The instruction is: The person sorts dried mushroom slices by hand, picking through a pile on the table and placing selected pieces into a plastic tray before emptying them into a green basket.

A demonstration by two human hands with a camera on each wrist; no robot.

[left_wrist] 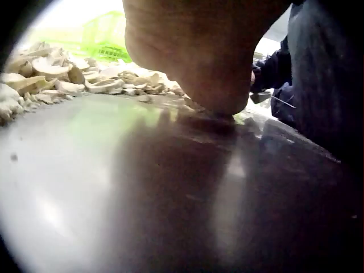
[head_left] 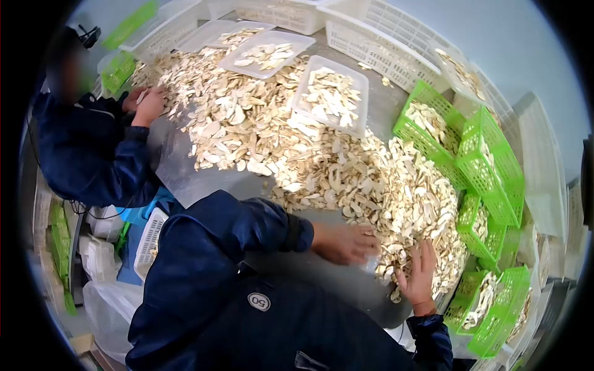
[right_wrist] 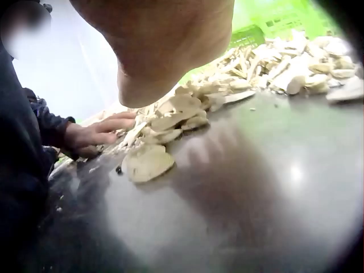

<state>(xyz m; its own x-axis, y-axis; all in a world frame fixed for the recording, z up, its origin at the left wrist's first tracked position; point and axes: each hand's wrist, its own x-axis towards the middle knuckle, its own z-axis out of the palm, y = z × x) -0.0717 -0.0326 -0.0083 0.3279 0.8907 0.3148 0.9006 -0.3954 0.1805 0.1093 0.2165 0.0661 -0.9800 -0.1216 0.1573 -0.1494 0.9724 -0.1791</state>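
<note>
A large heap of pale, dried, mushroom-like slices (head_left: 346, 167) spreads across the metal table (head_left: 322, 284). My left hand (head_left: 346, 242) lies low over the tabletop, its fingers extended to the heap's near edge. In the right wrist view that left hand (right_wrist: 99, 133) appears flat, fingertips at the slices. To its right, my right hand (head_left: 419, 275) has its fingers spread and rests against the heap's near right edge. Some slices (right_wrist: 165, 125) lie just under the right palm in the right wrist view. Neither hand grips anything visible.
Green baskets (head_left: 495, 167) holding slices line the right side. Clear plastic trays (head_left: 334, 93) with slices sit on the heap's far side, and white crates (head_left: 383, 46) stand behind. Another person (head_left: 93, 142) in dark blue works at the table's left end.
</note>
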